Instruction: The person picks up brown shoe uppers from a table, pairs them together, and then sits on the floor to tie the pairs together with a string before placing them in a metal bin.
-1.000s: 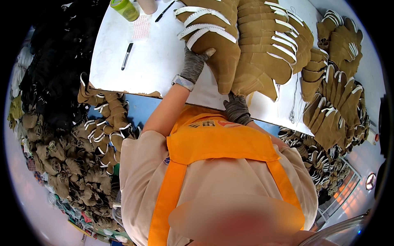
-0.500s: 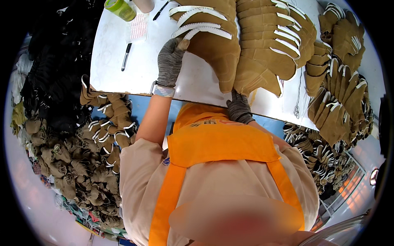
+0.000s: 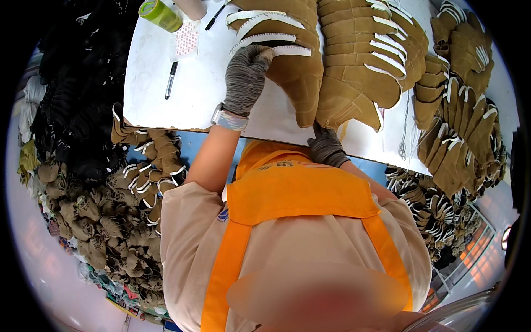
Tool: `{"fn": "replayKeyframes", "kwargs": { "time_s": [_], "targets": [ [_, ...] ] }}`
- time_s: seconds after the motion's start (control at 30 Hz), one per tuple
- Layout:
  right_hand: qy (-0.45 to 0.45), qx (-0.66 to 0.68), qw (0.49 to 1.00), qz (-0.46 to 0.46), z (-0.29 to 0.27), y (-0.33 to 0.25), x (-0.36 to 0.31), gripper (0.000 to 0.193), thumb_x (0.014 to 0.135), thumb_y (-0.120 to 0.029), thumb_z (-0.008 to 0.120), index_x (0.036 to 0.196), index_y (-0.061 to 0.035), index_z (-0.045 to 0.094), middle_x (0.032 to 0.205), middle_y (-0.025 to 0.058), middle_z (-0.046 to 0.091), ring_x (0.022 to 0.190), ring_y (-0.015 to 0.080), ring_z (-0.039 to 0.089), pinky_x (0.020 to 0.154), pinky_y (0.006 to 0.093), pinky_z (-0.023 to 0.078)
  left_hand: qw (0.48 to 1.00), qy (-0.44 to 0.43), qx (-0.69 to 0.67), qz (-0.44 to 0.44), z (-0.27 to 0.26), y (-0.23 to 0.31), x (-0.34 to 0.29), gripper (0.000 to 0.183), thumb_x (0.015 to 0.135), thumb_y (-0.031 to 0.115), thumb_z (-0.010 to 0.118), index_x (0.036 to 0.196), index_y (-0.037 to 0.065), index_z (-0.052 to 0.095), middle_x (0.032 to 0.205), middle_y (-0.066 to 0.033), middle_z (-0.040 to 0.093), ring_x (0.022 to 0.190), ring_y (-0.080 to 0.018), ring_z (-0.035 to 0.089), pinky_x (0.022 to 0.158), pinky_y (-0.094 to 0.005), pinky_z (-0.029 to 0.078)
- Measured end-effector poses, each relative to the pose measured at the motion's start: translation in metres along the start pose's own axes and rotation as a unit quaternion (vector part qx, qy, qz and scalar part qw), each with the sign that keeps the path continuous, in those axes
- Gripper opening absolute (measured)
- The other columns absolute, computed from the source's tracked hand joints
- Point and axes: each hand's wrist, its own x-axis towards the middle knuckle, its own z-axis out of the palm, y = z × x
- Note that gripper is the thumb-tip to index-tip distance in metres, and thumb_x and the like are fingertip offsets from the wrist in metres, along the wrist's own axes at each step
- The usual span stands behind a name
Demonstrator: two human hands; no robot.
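My left hand [image 3: 245, 77], in a grey knit glove, is closed on the edge of a brown suede boot upper [image 3: 294, 83], at its white zipper tape [image 3: 291, 50]. This upper lies on top of a stack with several white tapes fanned at its left edge. My right hand [image 3: 327, 148], in a grey glove too, is at the table's near edge, by the toe tips of the uppers. Its fingers are bent and partly hidden, so what they hold I cannot make out. A second overlapped row of brown uppers [image 3: 354, 83] lies just right of the top one.
The white table [image 3: 144, 99] bears a black marker [image 3: 171, 80], a pen [image 3: 215, 17], a printed label sheet [image 3: 187, 40] and a green-lidded cup [image 3: 160, 15]. More brown uppers [image 3: 456, 138] are heaped at the right. Piles of black pieces [image 3: 72, 99] and brown pieces [image 3: 105, 221] stand left.
My left hand has moved right and slightly down, onto the zipper tape of the top upper; a tape there has shifted and lies straighter. My right hand has barely moved.
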Motion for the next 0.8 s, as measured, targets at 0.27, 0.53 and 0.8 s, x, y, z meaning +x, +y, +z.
{"fn": "replayKeyframes", "kwargs": {
  "time_s": [0.27,0.53,0.8],
  "targets": [
    [0.314,0.365,0.873,-0.073,-0.131,0.032,0.024,0.017,0.089,-0.023,0.057,0.097,-0.0087,0.062,0.086,0.0120,0.063,0.085,0.0280,0.061,0.076,0.0364,0.049,0.998,0.044,-0.049,-0.015,0.025,-0.006,0.010,0.032,0.086,0.032,0.067,0.087,0.000,0.067,0.073,-0.0084,0.064,0.066,-0.0180,0.053,0.068,-0.0313,0.046],
    [0.375,0.267,0.882,-0.102,-0.193,0.042,0.113,0.030,0.085,-0.028,0.064,0.105,-0.0068,0.064,0.095,0.0128,0.065,0.086,0.0309,0.062,0.081,0.0361,0.050,0.973,-0.046,-0.201,-0.106,-0.011,-0.003,0.004,0.055,0.096,0.050,0.043,0.086,0.001,0.065,0.061,-0.0021,0.057,0.056,-0.0095,0.051,0.053,-0.0229,0.042],
    [0.245,0.130,0.961,0.004,-0.217,0.014,0.130,0.042,0.082,-0.047,0.062,0.100,-0.0097,0.067,0.090,0.0114,0.068,0.087,0.0305,0.063,0.079,0.0402,0.048,0.981,-0.032,-0.179,-0.065,-0.013,-0.023,0.002,0.036,0.097,0.033,0.049,0.096,0.001,0.064,0.078,-0.0064,0.063,0.067,-0.0124,0.057,0.064,-0.0246,0.047]
  ]
}}
